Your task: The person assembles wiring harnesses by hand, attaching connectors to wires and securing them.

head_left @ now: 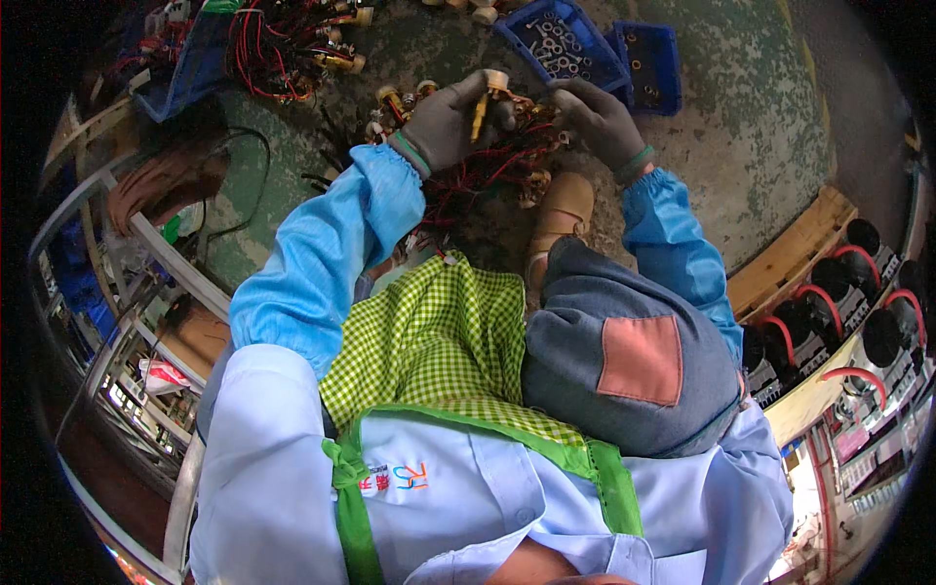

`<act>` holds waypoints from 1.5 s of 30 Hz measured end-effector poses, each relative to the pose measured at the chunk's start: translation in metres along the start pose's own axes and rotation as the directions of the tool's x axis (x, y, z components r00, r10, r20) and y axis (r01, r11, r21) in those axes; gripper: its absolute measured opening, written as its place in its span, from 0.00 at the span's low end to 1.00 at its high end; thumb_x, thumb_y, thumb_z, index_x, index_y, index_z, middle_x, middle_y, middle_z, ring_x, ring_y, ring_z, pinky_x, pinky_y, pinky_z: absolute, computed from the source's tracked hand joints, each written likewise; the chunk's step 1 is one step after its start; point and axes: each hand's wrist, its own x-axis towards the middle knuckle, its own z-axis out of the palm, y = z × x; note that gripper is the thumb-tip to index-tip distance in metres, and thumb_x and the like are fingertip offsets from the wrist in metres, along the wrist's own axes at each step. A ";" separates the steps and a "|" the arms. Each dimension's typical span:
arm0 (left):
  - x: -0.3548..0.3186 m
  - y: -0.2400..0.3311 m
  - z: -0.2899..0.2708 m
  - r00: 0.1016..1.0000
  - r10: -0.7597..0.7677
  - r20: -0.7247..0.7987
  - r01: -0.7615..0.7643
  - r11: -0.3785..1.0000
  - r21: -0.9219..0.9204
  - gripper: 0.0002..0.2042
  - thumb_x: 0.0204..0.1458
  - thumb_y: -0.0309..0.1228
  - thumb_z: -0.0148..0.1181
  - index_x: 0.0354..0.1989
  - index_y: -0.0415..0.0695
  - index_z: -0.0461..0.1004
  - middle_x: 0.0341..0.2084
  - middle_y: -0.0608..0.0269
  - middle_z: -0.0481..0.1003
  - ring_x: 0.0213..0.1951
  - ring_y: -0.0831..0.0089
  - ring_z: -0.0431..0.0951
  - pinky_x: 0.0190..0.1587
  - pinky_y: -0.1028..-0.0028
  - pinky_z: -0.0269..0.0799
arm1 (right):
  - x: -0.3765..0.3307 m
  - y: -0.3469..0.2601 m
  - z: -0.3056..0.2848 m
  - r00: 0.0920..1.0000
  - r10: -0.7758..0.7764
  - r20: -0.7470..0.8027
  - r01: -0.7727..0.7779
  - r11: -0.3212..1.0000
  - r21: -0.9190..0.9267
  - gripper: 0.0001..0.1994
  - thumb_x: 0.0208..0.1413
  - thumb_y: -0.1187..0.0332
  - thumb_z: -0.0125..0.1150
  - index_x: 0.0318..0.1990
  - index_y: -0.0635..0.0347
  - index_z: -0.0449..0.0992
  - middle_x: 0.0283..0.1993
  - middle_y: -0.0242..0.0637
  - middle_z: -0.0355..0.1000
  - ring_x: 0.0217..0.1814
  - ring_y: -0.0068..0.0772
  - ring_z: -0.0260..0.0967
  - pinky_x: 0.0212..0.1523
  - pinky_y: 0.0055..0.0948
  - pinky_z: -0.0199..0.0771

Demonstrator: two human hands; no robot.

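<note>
My left hand [441,129], in a grey glove, is closed on a brass-coloured fitting with a round cream cap [496,80]. A yellow stem [479,117] hangs down beside the fingers. To its right, my right hand [603,125], gloved alike, has thumb and fingers drawn together in a pinch; what is between them, if anything, is too small to make out. Under and between both hands lies a heap of red and black wires [478,180] with brass-coloured ends.
A blue bin [561,44] of metal nuts and washers stands just beyond my right hand, with another blue bin [648,68] beside it. More wired parts [283,49] lie at the far left. A metal frame [161,244] stands left; black parts with red hoses [809,327] sit right.
</note>
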 end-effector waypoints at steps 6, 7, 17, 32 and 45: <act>0.008 0.008 0.013 0.997 -0.006 -0.081 0.035 0.931 0.364 0.19 0.59 0.47 0.40 0.44 0.47 0.70 0.33 0.68 0.69 0.32 0.76 0.69 0.37 0.73 0.67 | 0.011 -0.001 -0.004 0.994 0.106 0.039 -0.112 0.957 0.267 0.21 0.57 0.55 0.52 0.54 0.56 0.67 0.47 0.33 0.68 0.41 0.23 0.68 0.37 0.27 0.71; -0.001 0.013 0.016 0.997 -0.006 -0.082 0.036 0.930 0.365 0.19 0.59 0.47 0.40 0.44 0.47 0.70 0.33 0.68 0.69 0.32 0.76 0.69 0.37 0.73 0.67 | 0.010 -0.004 -0.014 0.992 0.108 -0.068 -0.087 0.962 0.257 0.22 0.57 0.54 0.53 0.54 0.56 0.67 0.47 0.33 0.68 0.41 0.23 0.67 0.38 0.26 0.71; -0.074 -0.013 0.069 0.815 -0.551 0.177 -0.168 0.067 0.983 0.22 0.52 0.47 0.50 0.49 0.44 0.64 0.32 0.50 0.73 0.35 0.53 0.74 0.38 0.58 0.68 | -0.016 0.016 -0.007 0.954 0.254 0.159 -0.244 0.967 -0.078 0.26 0.55 0.51 0.54 0.54 0.61 0.66 0.49 0.41 0.68 0.49 0.34 0.66 0.49 0.34 0.68; -0.080 -0.025 0.057 0.955 -0.069 0.289 -0.289 0.015 0.957 0.15 0.52 0.31 0.49 0.48 0.42 0.66 0.43 0.48 0.70 0.44 0.53 0.71 0.45 0.60 0.68 | -0.028 0.060 0.030 0.837 0.418 0.353 -0.131 0.780 -0.612 0.34 0.54 0.38 0.42 0.56 0.59 0.65 0.52 0.49 0.66 0.53 0.50 0.63 0.51 0.46 0.63; 0.003 -0.012 0.018 0.947 -0.296 -0.127 -0.162 -0.778 0.607 0.28 0.53 0.38 0.47 0.64 0.53 0.51 0.62 0.59 0.51 0.62 0.59 0.51 0.58 0.48 0.52 | -0.021 0.030 0.061 0.716 0.515 0.471 0.077 0.612 -0.787 0.33 0.55 0.37 0.32 0.51 0.53 0.70 0.40 0.47 0.71 0.54 0.56 0.57 0.58 0.52 0.53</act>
